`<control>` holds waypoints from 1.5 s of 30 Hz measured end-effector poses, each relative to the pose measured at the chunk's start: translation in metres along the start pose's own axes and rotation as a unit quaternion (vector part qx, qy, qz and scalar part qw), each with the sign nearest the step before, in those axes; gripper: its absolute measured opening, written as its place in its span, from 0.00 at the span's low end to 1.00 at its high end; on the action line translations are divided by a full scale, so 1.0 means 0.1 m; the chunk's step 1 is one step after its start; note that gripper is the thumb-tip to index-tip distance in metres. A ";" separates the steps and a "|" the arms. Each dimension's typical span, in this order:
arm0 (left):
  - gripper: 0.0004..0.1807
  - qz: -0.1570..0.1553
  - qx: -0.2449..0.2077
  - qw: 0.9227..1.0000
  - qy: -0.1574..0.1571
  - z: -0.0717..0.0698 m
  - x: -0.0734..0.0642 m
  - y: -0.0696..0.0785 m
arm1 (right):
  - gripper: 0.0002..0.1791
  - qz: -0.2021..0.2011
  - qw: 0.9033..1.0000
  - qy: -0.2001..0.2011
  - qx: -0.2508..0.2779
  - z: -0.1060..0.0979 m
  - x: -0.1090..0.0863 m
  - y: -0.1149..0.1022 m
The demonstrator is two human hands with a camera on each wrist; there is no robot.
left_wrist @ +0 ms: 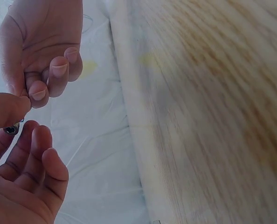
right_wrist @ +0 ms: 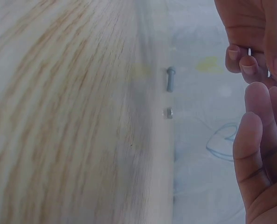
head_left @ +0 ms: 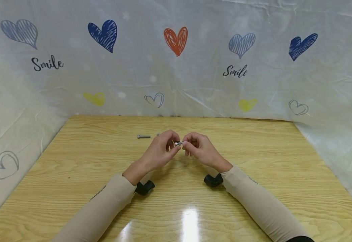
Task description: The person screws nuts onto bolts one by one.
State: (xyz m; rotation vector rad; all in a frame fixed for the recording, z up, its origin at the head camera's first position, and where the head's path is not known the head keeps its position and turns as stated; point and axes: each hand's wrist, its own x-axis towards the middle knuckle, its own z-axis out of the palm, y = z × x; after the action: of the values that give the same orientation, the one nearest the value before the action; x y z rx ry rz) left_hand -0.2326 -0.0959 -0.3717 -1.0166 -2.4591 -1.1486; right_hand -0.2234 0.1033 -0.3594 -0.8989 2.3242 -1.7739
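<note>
Between the two hands, a small silver socket-head bolt (head_left: pixel 177 144) lies level above the table, its head toward the left. My left hand (head_left: pixel 159 149) pinches the head end between thumb and fingers; the dark socket of the bolt head (left_wrist: pixel 11 129) shows in the left wrist view. From the other side my right hand (head_left: pixel 202 148) pinches the far end with thumb and forefinger, hiding much of it. A wider metal part, like a nut, shows between the fingertips. Another bolt (head_left: pixel 144 136) lies on the table beyond the left hand.
A loose nut (right_wrist: pixel 169 113) lies near the second bolt, partly covered by the left hand in the head view. The wooden table (head_left: pixel 254 148) runs back to a white cloth backdrop (head_left: pixel 200 84) printed with hearts. Dark wrist mounts (head_left: pixel 145 188) hang under both sleeves.
</note>
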 end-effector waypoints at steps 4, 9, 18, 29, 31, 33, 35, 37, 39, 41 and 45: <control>0.06 -0.002 0.005 1.000 0.001 0.00 0.00 0.00 | 0.07 -0.004 1.000 0.002 0.002 0.00 0.01 0.02; 0.02 -0.018 0.008 1.000 -0.002 -0.01 0.00 0.00 | 0.07 -0.006 1.000 0.006 0.001 0.00 0.01 0.02; 0.06 -0.059 0.015 0.998 -0.012 -0.01 -0.01 0.02 | 0.08 -0.006 1.000 0.002 -0.005 0.00 0.02 0.03; 0.13 -0.022 -0.001 1.000 -0.008 -0.02 0.00 0.01 | 0.08 -0.001 1.000 0.000 0.003 0.00 0.02 0.03; 0.11 -0.005 0.001 1.000 -0.006 -0.01 0.00 0.00 | 0.08 -0.001 1.000 0.000 0.002 0.00 0.01 0.02; 0.10 0.005 0.004 1.000 -0.004 -0.01 0.00 0.00 | 0.08 0.001 1.000 0.002 0.000 0.01 0.02 0.03; 0.09 0.008 0.005 1.000 -0.002 0.00 0.01 0.00 | 0.07 0.003 1.000 0.004 0.000 0.01 0.02 0.03; 0.08 0.006 0.006 1.000 -0.001 0.00 0.01 0.00 | 0.07 0.004 1.000 0.006 0.000 0.01 0.01 0.03; 0.07 0.003 0.006 1.000 -0.001 0.01 0.01 0.00 | 0.07 0.003 1.000 0.007 0.001 0.02 0.01 0.03; 0.05 0.002 0.005 1.000 0.000 0.01 0.00 0.00 | 0.07 0.002 1.000 0.008 0.000 0.01 0.01 0.04; 0.02 -0.006 0.003 1.000 -0.001 0.01 -0.01 -0.01 | 0.07 -0.002 1.000 0.010 -0.002 0.01 0.01 0.03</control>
State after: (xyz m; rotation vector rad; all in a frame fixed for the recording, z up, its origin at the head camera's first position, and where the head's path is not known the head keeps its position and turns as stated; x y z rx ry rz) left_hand -0.2329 -0.0959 -0.3732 -1.0038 -2.4713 -1.1423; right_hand -0.2246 0.1027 -0.3621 -0.8910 2.3400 -1.7885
